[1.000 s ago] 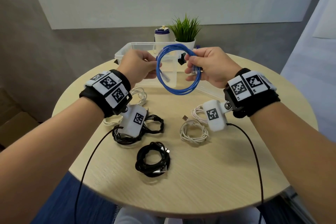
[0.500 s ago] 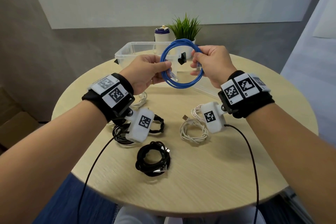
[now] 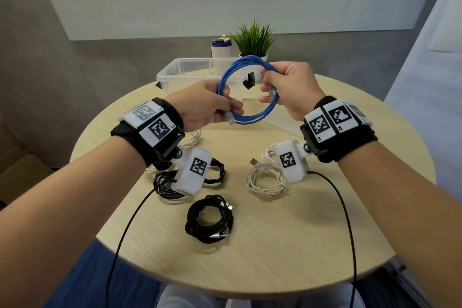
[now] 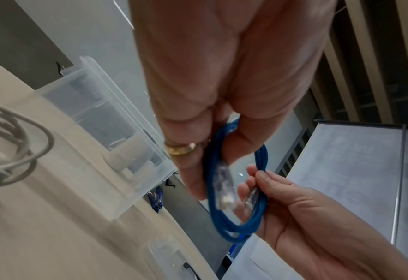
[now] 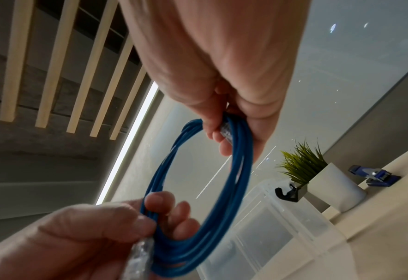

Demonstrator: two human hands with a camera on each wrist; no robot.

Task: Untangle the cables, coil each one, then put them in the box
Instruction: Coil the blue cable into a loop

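A blue network cable (image 3: 255, 117) is wound into a round coil and held in the air over the far half of the round table (image 3: 275, 252). My left hand (image 3: 212, 107) pinches the coil's left side, with one clear plug (image 4: 223, 187) sticking out below its thumb. My right hand (image 3: 287, 85) grips the coil's right side, and the other clear plug (image 5: 225, 130) lies under its fingers. Just behind the coil stands the clear plastic box (image 3: 180, 70). On the table lie a black coil (image 3: 210, 220), a white coil (image 3: 265, 180) and a second black bundle (image 3: 165, 182).
A small potted plant (image 3: 252, 40) and a white canister with a blue lid (image 3: 221, 52) stand behind the box. A white cable (image 3: 192, 137) lies under my left wrist. A black lead hangs from each wrist camera over the table's near edge.
The blue coil has tightened into a smaller ring. My left hand has slid along the coil toward the near side, so that a clear plug now shows below its thumb.
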